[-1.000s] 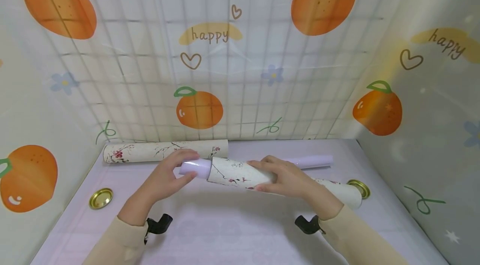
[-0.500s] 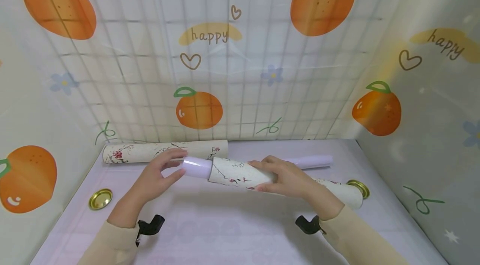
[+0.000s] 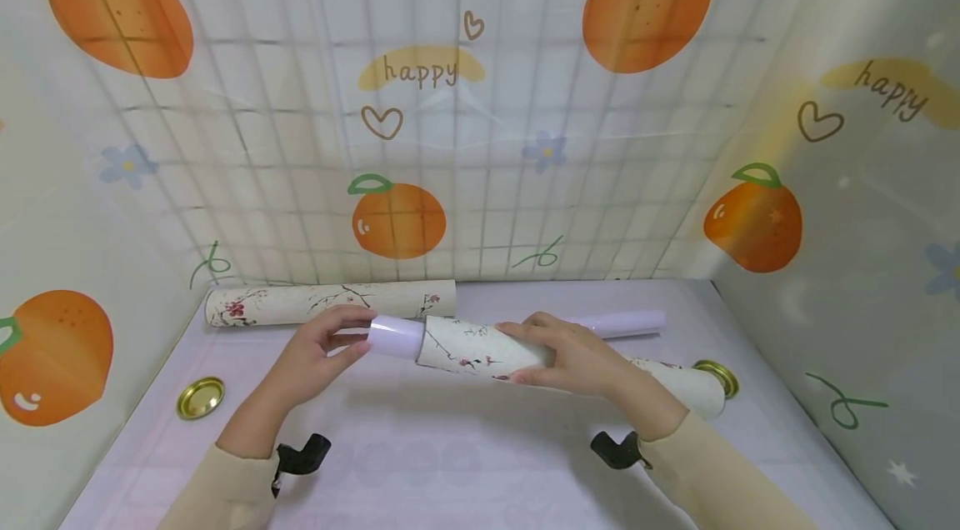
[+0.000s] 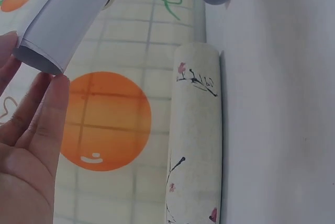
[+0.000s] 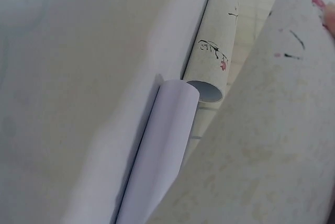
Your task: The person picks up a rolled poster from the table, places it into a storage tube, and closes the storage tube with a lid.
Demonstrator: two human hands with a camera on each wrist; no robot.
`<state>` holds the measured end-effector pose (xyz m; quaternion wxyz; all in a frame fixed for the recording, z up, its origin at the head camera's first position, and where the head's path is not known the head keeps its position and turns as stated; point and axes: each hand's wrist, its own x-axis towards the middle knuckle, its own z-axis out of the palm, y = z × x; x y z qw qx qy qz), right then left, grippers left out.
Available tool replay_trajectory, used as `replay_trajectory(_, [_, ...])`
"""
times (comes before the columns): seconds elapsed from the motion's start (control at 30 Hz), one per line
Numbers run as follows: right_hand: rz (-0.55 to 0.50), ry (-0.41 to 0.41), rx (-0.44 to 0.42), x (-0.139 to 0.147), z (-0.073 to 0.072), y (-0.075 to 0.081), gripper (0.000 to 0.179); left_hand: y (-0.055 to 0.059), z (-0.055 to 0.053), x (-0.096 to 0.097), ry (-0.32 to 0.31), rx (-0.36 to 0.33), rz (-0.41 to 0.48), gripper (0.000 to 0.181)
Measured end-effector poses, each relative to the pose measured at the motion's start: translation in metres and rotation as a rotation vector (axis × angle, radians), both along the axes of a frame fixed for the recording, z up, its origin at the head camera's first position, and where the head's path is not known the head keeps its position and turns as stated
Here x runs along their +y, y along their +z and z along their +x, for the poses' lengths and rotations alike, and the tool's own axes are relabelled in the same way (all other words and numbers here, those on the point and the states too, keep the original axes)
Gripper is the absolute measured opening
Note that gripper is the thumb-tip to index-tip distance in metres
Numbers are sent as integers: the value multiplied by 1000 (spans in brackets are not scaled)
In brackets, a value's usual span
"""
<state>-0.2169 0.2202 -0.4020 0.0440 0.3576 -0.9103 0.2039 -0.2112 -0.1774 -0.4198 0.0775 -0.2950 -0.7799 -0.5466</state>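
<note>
My right hand (image 3: pixel 573 355) grips a white cardboard tube (image 3: pixel 468 345) printed with plum blossoms, held tilted above the table. A pale purple paper roll (image 3: pixel 397 336) sticks out of its left end. The fingertips of my left hand (image 3: pixel 303 359) touch the outer end of this roll. In the left wrist view, straight fingers (image 4: pixel 44 114) meet the rim of the paper roll (image 4: pixel 68 20), with the thumb at its other side. In the right wrist view the held tube (image 5: pixel 261 145) fills the right side, and only a fingertip shows.
A second blossom-printed tube (image 3: pixel 262 305) lies along the back wall, its open end visible in the right wrist view. Another purple roll (image 3: pixel 630 322) lies right of it. Gold round lids rest at left (image 3: pixel 201 398) and right (image 3: pixel 720 377) on the table (image 3: pixel 450 472).
My left hand has moved left, from around the paper roll to its outer end. Slightly less of the roll sticks out than a second ago. The right hand stays in place.
</note>
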Motion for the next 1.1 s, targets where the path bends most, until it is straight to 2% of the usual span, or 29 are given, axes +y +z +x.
replay_trajectory(0.23, [-4,4,-6,-1,0,1,68,-3,-2,6,-56,25,32,35])
replay_trajectory(0.33, [-3,10,-4,-1,0,1,68,-4,-2,10,-62,29,32,34])
replay_trajectory(0.7, [-23,18,-12,-2,0,0,67,-5,-4,25,-104,-16,33,35])
replay_trajectory(1.1, [-27,38,-12,-2,1,0,69,0,-4,33,-84,-34,-58,33])
